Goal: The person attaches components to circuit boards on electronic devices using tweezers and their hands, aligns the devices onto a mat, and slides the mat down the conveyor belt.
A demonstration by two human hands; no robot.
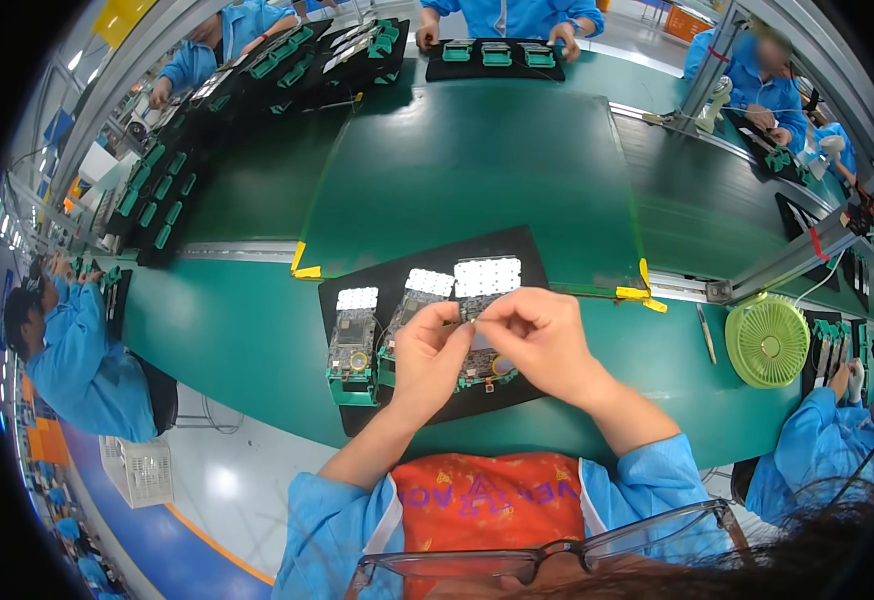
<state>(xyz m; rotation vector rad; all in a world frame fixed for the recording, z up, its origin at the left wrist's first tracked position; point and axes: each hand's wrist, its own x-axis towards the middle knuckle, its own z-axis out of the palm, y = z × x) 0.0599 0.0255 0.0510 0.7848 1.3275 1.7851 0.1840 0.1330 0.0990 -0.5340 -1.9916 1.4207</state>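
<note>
A black tray [397, 268] lies on the green bench in front of me, with three circuit boards on it, each with a white keypad-like sheet at its far end. The left board [352, 335] sits in a green holder and is in plain view. My left hand [431, 350] covers much of the middle board [417, 296]. Over the right board [487, 278], my right hand [542, 345] is closed in a pinch. The fingertips of both hands meet there, pinched on something too small to make out.
A green fan [768, 341] and a pen-like tool [707, 334] are on the bench to the right. Yellow tape [641, 294] marks the mat's corners. Black trays [162, 190] with green holders stand far left. Across the bench, a person handles another black tray [495, 70].
</note>
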